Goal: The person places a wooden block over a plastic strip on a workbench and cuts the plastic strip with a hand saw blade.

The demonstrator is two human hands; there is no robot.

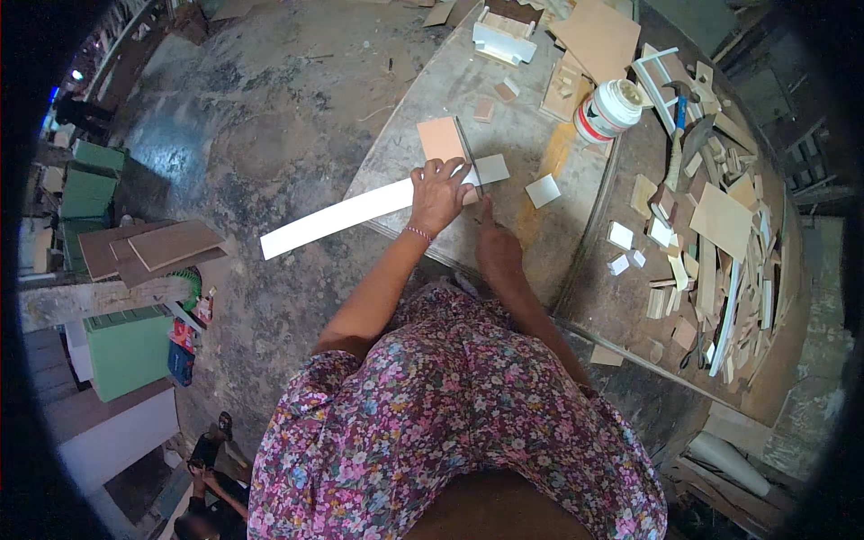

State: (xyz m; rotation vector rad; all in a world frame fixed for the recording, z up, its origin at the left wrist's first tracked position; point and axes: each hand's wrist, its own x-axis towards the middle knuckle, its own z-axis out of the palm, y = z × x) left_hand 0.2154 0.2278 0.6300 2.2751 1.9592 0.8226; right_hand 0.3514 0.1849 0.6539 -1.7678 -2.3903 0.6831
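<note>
My left hand [436, 193] presses with bent fingers on a long white strip [333, 216] and a pinkish-tan square piece [439, 138] on the grey worktop [382, 153]. The strip's far left end reaches past the worktop's edge; its short right end [490, 168] shows beyond a thin dark blade [466, 144]. My right hand [498, 247] is closed at the near end of this blade, index finger extended along it; its handle is hidden. A small white square [543, 190] lies loose to the right.
A white tub [608, 111], a hammer [679, 117] and many wood offcuts [720, 225] cover the right side. Brown boards [175, 241] and green panels [126, 358] are at the left, beyond concrete floor [261, 117]. Another person [207, 499] is at the lower left.
</note>
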